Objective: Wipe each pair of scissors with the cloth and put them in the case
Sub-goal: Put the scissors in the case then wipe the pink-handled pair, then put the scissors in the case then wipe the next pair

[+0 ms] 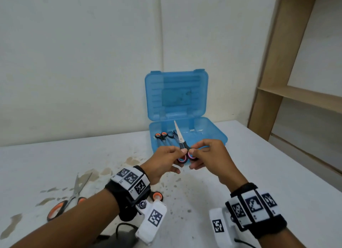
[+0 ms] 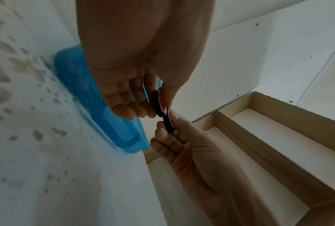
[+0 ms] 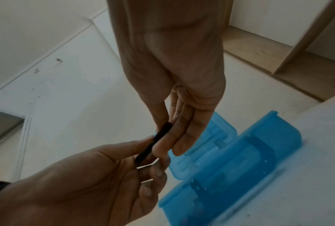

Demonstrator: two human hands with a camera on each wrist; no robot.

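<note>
At the centre of the head view, a pair of pink-handled scissors [image 1: 182,146] is held by both hands above the front edge of an open blue plastic case [image 1: 218,135]. The left hand [image 1: 162,160] pinches the left finger ring between thumb and curled fingers; the right hand [image 1: 209,155] pinches the right ring in the same way. The blades are closed and point up the frame, over the tray of the case. In the left wrist view the black handle ring [image 2: 162,111] is seen edge-on between the fingertips of both hands, with the blue case behind them at the left of the frame. The right wrist view shows the same grip, the dark handle [image 3: 153,145] clamped between thumb and fingers of each hand, the case at the lower right.

The case stands just above the middle of the head view, its lid upright against the white wall [image 1: 83,63]. Inside the tray, at its left, orange-handled scissors [image 1: 161,136] are laid, with darker handles just beside them. A larger pair of orange-handled scissors [image 1: 68,199] lies on the stained white table [image 1: 259,164] at the lower left of the frame; another orange ring [image 1: 157,196] shows beneath the left wrist. Wooden shelving [image 1: 296,92] fills the right edge.
</note>
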